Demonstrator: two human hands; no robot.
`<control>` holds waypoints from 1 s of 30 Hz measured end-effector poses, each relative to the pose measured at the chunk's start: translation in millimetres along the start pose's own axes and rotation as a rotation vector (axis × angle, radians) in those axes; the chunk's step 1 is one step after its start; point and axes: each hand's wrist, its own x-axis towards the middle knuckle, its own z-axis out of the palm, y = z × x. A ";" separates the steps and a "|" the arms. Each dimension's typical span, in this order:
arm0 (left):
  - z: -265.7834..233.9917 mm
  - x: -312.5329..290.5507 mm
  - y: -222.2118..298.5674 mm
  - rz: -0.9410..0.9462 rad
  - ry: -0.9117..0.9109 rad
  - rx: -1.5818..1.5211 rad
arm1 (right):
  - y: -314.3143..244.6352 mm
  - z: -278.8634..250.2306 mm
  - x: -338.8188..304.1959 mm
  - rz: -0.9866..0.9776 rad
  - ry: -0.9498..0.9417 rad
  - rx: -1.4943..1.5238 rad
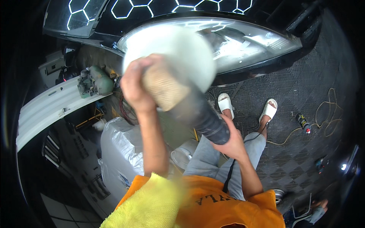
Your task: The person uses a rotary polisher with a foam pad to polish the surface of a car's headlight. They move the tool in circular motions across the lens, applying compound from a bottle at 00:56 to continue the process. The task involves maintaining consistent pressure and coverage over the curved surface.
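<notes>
A polisher (194, 112) with a dark body, tan tape around its front and a broad white pad (197, 49) is gripped in both my hands. My left hand (137, 85) wraps the taped front close behind the pad. Around the rear end of the body, my right hand (232, 140) is closed. The pad, smeared by motion, overlaps the left part of a car headlight (258, 47); whether it touches the lens I cannot tell. A dark cord (229, 176) hangs from the rear of the polisher along my front.
A spray bottle (303, 123) and a thin yellowish hose (285, 141) lie on the dark tiled floor at right. Left stand a green compressor (100, 80), a long white panel (42, 110) and a silver-covered bulk (121, 148). A yellow cloth (148, 201) drapes over my left shoulder.
</notes>
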 end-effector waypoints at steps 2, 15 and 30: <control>-23.6 -2.5 -4.4 0.017 0.064 -0.250 | 6.5 21.3 19.4 -0.072 -0.011 -0.084; -5.5 -70.8 -72.8 0.092 -0.106 -0.299 | 78.3 -4.2 5.5 -0.023 0.107 -0.149; -36.4 -71.0 -81.8 0.161 -0.103 -0.266 | 121.1 46.8 38.5 -0.075 0.077 -0.217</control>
